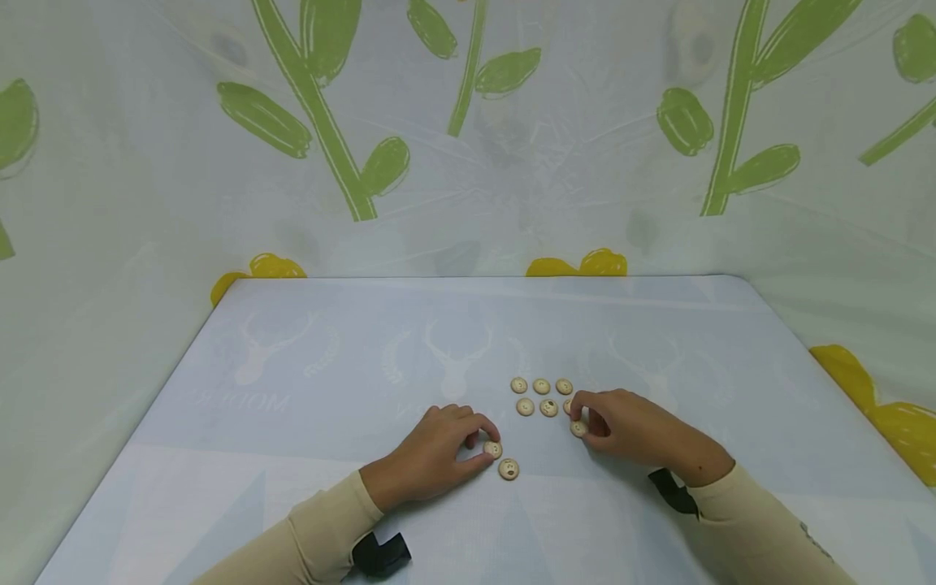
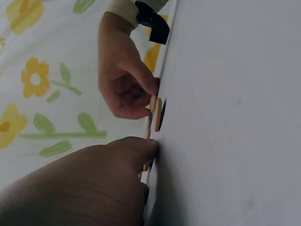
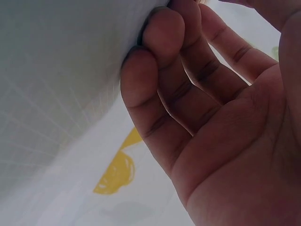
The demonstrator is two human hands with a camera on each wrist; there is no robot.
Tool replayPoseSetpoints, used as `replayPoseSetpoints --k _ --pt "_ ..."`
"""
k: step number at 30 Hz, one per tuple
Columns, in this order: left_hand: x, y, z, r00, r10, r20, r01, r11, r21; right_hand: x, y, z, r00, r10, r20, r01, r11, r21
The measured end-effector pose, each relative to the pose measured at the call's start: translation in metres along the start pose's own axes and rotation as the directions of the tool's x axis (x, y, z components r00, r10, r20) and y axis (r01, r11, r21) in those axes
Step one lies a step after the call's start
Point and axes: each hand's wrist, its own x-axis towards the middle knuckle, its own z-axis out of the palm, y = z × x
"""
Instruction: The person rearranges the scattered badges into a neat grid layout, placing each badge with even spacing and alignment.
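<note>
In the head view, my left hand (image 1: 437, 457) pinches a small round wooden button (image 1: 493, 449) between thumb and index finger, low over the table. Just right of it lies a loose button (image 1: 508, 469). My right hand (image 1: 634, 429) pinches another button (image 1: 578, 428) at the near right end of a group. That group has a far row (image 1: 541, 386) of three and a row (image 1: 549, 408) in front, whose right button is partly covered by the right fingers. In the right wrist view the curled fingers (image 3: 139, 80) show, but the pinched button is hidden.
The buttons lie on a pale table (image 1: 307, 422) with faint deer-head prints. Behind it hangs a white curtain (image 1: 556, 179) with green leaves and yellow flowers. Black straps (image 1: 380, 556) sit at both sleeve cuffs.
</note>
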Motion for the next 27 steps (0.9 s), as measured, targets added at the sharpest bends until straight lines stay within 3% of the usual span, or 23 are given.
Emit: replayPoseSetpoints --k 27 --pt "-0.0003 -0.0009 0.0002 1.000 0.008 -0.005 -0.008 1.000 0.001 -0.0003 -0.0033 -0.0018 0.999 0.037 0.008 -0.037 0.999 -0.004"
